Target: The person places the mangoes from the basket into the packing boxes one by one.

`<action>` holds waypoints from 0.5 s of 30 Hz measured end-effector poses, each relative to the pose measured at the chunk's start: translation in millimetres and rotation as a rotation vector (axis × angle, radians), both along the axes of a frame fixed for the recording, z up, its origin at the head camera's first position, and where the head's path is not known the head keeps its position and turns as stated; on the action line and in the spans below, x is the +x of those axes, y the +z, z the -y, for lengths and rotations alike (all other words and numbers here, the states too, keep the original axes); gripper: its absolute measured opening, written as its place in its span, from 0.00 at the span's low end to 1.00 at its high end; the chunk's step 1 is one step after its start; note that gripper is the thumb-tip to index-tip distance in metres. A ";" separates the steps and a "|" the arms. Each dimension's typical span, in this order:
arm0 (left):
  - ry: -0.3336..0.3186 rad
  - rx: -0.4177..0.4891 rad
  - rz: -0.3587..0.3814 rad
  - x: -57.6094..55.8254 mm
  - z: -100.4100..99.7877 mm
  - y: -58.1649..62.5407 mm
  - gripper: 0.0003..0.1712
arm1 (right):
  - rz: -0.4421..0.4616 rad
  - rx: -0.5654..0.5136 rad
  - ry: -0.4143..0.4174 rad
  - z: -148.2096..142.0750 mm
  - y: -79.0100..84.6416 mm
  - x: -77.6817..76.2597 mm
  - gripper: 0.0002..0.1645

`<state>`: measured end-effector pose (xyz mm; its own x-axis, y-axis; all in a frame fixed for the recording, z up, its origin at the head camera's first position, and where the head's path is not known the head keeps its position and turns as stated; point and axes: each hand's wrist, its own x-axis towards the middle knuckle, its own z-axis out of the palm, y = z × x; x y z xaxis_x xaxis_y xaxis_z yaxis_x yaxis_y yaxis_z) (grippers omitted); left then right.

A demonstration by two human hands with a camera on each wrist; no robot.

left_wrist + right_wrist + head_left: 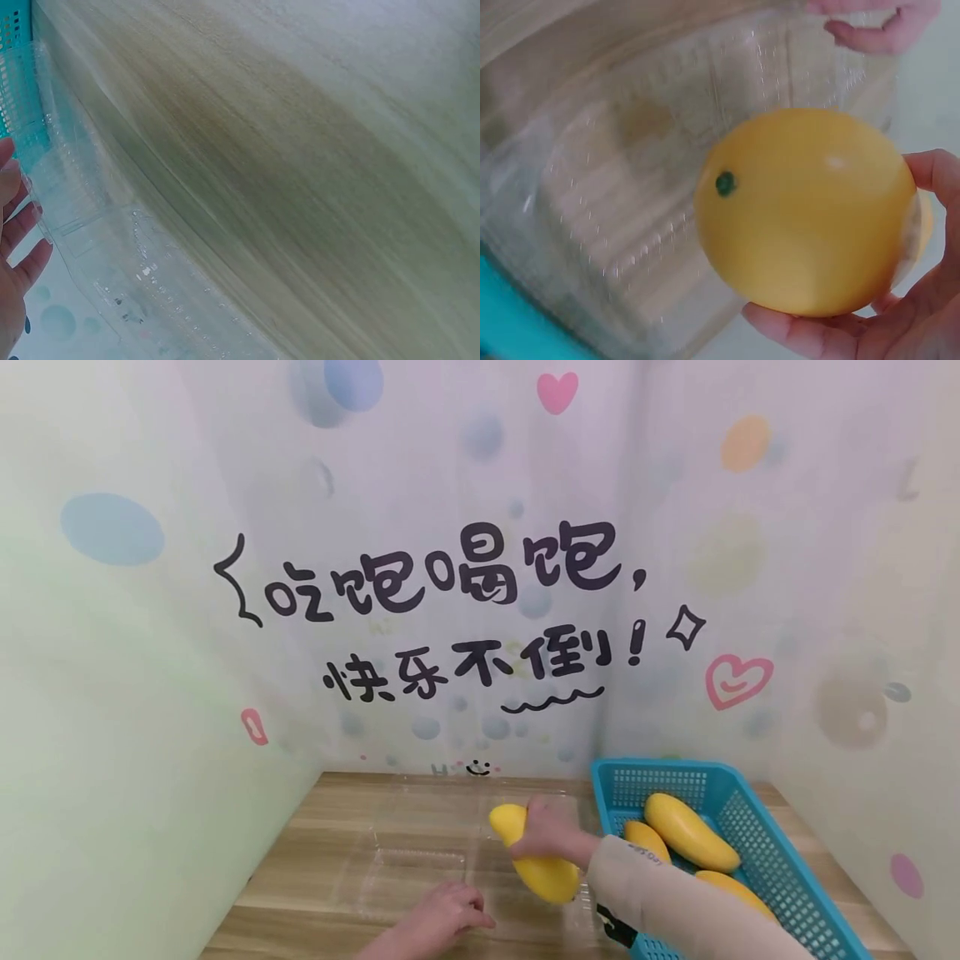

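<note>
My right hand [555, 837] grips a yellow mango [546, 878] around its middle, above the right part of a clear plastic container [420, 853]. In the right wrist view the mango [802, 217] shows one rounded end with a small green stem spot, fingers on its near side. The container lies on the wooden table, its clear walls hard to make out. At its near edge is my left hand [442, 917], fingers loosely bent. From the left wrist, the fingers [31, 262] are slightly spread right at the container's rim [56, 240], with nothing pinched between them.
A blue plastic basket [797, 864] stands at the right of the table, holding several mangoes [692, 832]; my right sleeve [675, 893] crosses over its near part. Behind the table [292, 860] rises a pale patterned wall [450, 460] with black lettering, and side walls flank it.
</note>
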<state>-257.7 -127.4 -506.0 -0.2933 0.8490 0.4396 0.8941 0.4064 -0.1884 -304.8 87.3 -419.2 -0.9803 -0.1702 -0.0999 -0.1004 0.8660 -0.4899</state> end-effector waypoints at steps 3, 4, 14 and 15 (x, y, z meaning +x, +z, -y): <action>0.000 0.014 0.019 1.0 -1.0 0.0 0.13 | 0.031 -0.009 -0.018 7.0 -8.4 3.3 0.37; 0.004 0.017 0.027 1.3 -1.1 -0.2 0.12 | 0.052 -0.021 -0.029 9.1 -10.6 4.3 0.37; 0.017 0.031 0.031 1.4 -2.1 -3.5 0.11 | 0.103 0.000 -0.074 23.8 -35.2 8.7 0.39; 0.014 0.032 0.024 1.4 -2.5 -3.5 0.12 | 0.106 -0.004 -0.076 24.7 -36.6 9.0 0.39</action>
<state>-256.3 -124.9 -509.5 -0.3158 0.8302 0.4595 0.8923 0.4245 -0.1537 -295.8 62.6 -455.9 -0.9744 -0.0960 -0.2031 0.0183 0.8672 -0.4976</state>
